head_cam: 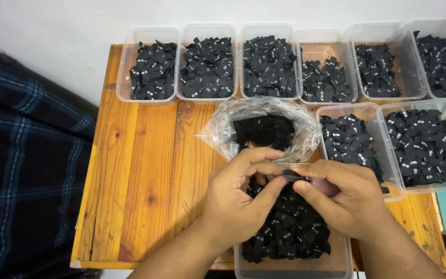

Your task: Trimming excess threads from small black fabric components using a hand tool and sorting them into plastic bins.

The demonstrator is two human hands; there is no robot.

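My left hand and my right hand meet over a clear plastic tub heaped with small black fabric labels. Both hands pinch a black label between thumbs and forefingers. Just beyond my fingers lies an open clear plastic bag with more black labels inside.
A wooden table carries a back row of several clear tubs filled with black labels, plus two larger tubs at the right. A dark plaid cloth lies left of the table. A white wall runs behind.
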